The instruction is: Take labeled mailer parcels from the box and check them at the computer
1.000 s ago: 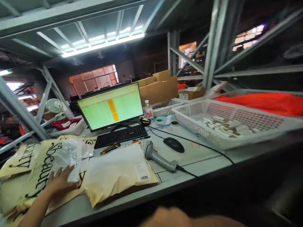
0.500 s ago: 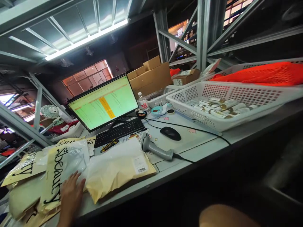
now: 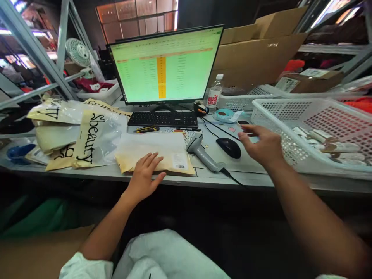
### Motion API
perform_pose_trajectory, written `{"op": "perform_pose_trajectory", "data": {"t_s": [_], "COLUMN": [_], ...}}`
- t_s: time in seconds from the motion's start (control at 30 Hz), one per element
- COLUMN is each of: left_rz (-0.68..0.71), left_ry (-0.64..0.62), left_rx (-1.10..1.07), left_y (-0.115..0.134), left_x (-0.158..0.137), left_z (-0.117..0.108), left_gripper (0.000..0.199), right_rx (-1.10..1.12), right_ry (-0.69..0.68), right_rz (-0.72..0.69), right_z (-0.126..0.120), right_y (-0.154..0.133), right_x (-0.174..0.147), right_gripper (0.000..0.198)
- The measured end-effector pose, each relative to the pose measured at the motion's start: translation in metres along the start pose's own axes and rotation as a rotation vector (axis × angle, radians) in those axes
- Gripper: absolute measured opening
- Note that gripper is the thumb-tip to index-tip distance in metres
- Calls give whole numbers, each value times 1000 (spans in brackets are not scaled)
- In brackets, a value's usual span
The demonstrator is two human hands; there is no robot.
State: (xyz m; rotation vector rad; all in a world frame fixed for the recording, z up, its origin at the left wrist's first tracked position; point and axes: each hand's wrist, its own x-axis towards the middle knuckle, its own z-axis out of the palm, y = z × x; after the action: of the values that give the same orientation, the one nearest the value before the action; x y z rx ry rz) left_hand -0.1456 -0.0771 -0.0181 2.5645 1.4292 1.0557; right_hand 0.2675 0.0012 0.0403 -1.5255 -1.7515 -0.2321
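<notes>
My left hand (image 3: 145, 174) rests with fingers spread on the front of a pale yellow plastic bag (image 3: 151, 149), which lies flat near the desk's edge and bears a white barcode label (image 3: 180, 161). My right hand (image 3: 261, 145) hangs above the desk, fingers apart and holding nothing, between the black mouse (image 3: 229, 147) and the white basket (image 3: 293, 155). A grey barcode scanner (image 3: 205, 154) lies just right of the bag, its cable trailing off the front edge.
Printed plastic bags (image 3: 95, 135) are heaped at the left. Behind stand a keyboard (image 3: 164, 119), a lit monitor (image 3: 139, 73) and a water bottle (image 3: 214, 93). A utility knife (image 3: 147, 129) and a blue tape roll (image 3: 223, 115) lie on the desk. White tubes (image 3: 337, 147) fill part of the basket.
The view has levelled and swung. My left hand has gone from beside the printed bags onto the pale yellow bag. My right hand has come into view over the desk.
</notes>
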Motion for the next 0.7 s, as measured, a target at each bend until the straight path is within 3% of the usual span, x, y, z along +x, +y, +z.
{"op": "perform_pose_trajectory", "data": {"t_s": [0.13, 0.27, 0.47, 0.7], "left_rz": [-42, -60, -25, -14], "left_ry": [-67, -23, 44, 258], "left_rx": [144, 171, 99, 16], "left_y": [2, -4, 4, 1], "left_x": [-10, -22, -15, 9], "left_z": [36, 49, 50, 66], "left_gripper": [51, 48, 46, 18], "right_rx": [-107, -147, -111, -187], "right_ry": [-77, -70, -151, -126], "right_rz": [-33, -36, -118, -86], "right_z": [40, 57, 72, 84], "right_y": [42, 64, 55, 53], "right_x": [0, -15, -17, -20], "right_gripper": [49, 57, 61, 57]}}
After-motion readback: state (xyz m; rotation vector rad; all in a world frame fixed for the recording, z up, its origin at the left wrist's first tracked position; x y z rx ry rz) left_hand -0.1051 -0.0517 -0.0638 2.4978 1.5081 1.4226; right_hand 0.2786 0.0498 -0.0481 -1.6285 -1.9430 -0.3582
